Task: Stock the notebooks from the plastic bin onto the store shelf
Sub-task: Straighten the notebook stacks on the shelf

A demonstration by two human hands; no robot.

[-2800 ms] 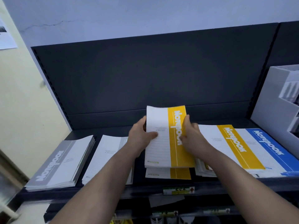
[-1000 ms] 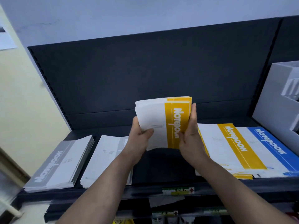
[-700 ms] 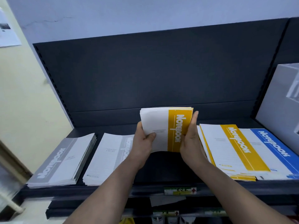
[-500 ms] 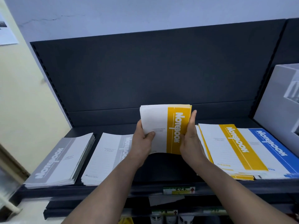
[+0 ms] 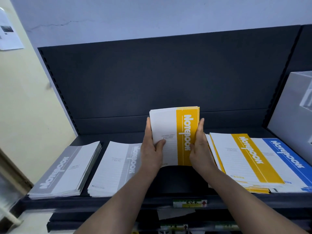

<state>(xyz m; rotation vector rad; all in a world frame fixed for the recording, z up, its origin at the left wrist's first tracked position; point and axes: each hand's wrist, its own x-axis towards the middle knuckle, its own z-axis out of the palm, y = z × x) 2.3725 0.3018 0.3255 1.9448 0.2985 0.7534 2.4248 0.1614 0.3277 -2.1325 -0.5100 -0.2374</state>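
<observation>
Hands: left hand (image 5: pixel 152 152) and right hand (image 5: pixel 200 149) both grip the yellow notebook stack (image 5: pixel 174 135), fingers wrapped on its side edges, held upright over the shelf (image 5: pixel 177 179) gap.
Done: grey piles (image 5: pixel 67 168), yellow pile (image 5: pixel 243 157), blue pile (image 5: pixel 287 157) already laid flat.
Left: lay this stack down, I'd guess. Bin's out of view, so can't tell what remains.

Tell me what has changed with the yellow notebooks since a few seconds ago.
The middle yellow stack came up off the shelf: it lay in the gap, now it is held nearly upright, left hand and right hand gripping its side edges. Both hands kept their grip throughout. The grey stack, the white-and-grey stack, the right yellow stack and the blue stack stayed put.
</observation>
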